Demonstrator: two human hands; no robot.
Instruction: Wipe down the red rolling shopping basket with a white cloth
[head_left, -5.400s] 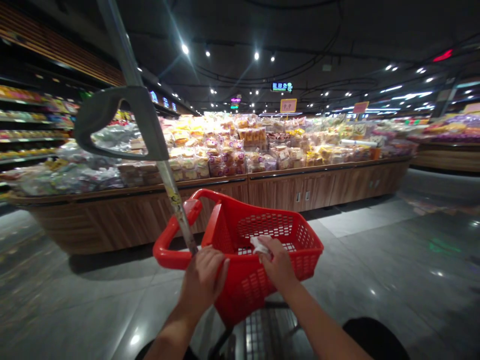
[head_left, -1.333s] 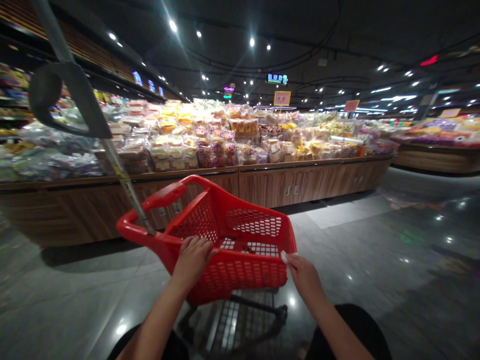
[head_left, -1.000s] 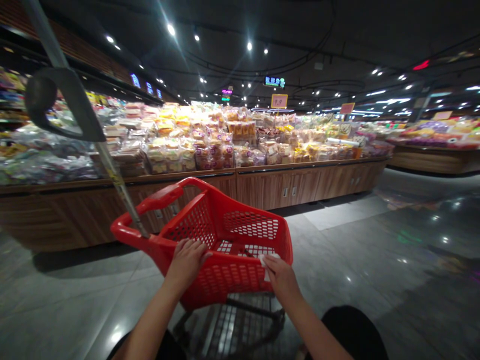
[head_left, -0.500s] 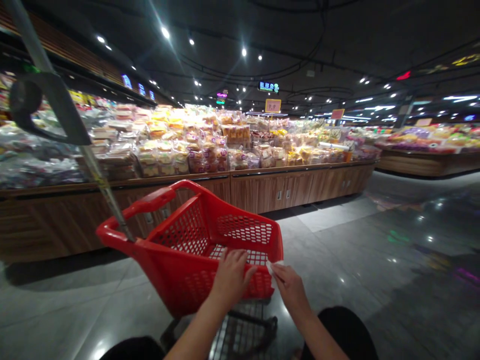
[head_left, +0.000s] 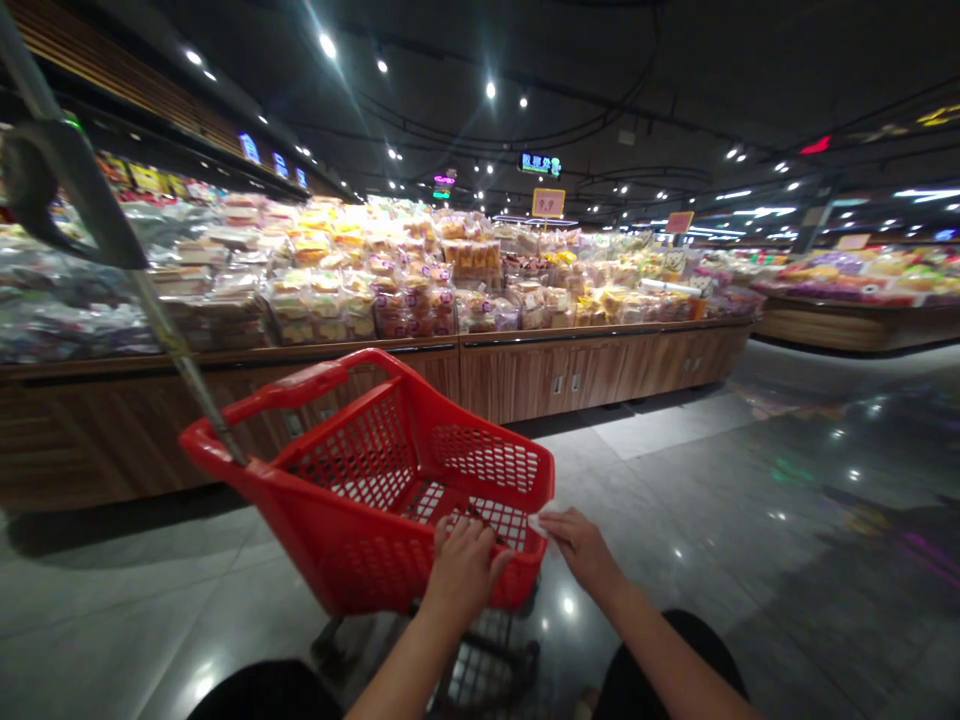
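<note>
A red plastic shopping cart (head_left: 360, 560) with perforated walls stands in front of me, its handle toward the left. My left hand (head_left: 463, 570) is hooked over the near side rim, fingers over the inside and thumb lying along the edge. At the cart's right end, my right hand (head_left: 581, 545) pinches a white wipe (head_left: 541, 519), or perhaps a tissue, against the top rim. Part of the wipe is hidden under the fingers. Inside, the basket's grid floor (head_left: 431, 500) shows bare.
A grey pole (head_left: 169, 330) with a dark bracket rises at the cart's handle. Behind runs a wood-fronted display counter (head_left: 525, 380) piled with packaged baked goods (head_left: 412, 290). Another produce-like display (head_left: 862, 280) stands right. Shiny grey tiles (head_left: 697, 500) cover the floor.
The cart sits slightly farther left and higher in view. My right hand has moved the wipe a little up along the end rim; my left hand keeps its hold on the side.
</note>
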